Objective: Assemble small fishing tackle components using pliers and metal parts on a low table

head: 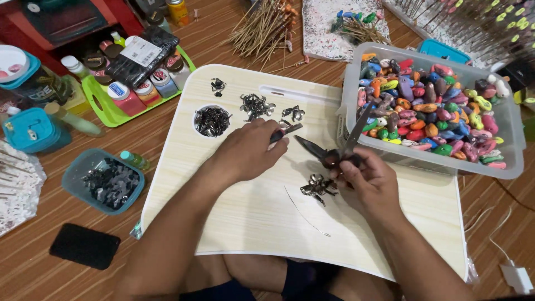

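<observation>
Fingers of the right hand (370, 181) curl around the handles of a pair of scissors (337, 147) at centre frame, blades spread open and pointing up toward the clear bin (515, 139) of coloured beads at upper right. The left hand (248, 150) pinches a small dark tool (285, 132), pliers perhaps, over the pale lap desk (251, 217). Stiff, sharp steel, the scissors are best gripped by the loops. Below them lies a tangle of small metal clasps (317, 187), light and likely to scatter. What the left fingertips grip is hidden; the thin wire (304, 214) is barely legible.
</observation>
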